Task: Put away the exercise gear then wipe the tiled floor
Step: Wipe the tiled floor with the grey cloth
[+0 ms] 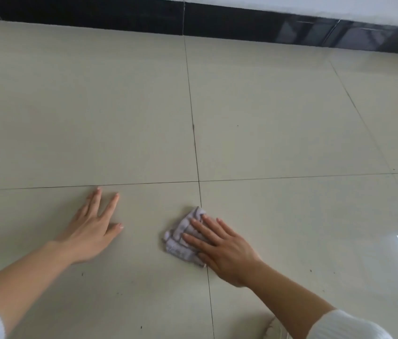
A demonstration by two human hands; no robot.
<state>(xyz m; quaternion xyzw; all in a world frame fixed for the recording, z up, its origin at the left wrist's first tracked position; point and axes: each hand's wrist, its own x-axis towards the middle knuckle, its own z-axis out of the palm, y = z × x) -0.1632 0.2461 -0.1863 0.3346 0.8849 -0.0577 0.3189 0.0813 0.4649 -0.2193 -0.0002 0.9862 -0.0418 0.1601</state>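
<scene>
Your tiled floor [291, 118] is pale beige with faint streaks, crossed by thin dark grout lines [194, 133]. The cloth [183, 245] you see is pale lilac-grey with a faint check. The skirting [119, 18] is glossy black, and your ribbed sleeves [347, 324] are white.

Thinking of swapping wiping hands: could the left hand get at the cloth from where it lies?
Probably yes: the left hand lies flat on the floor beside the cloth, bare tile between them; the right hand presses on it, though.
</scene>
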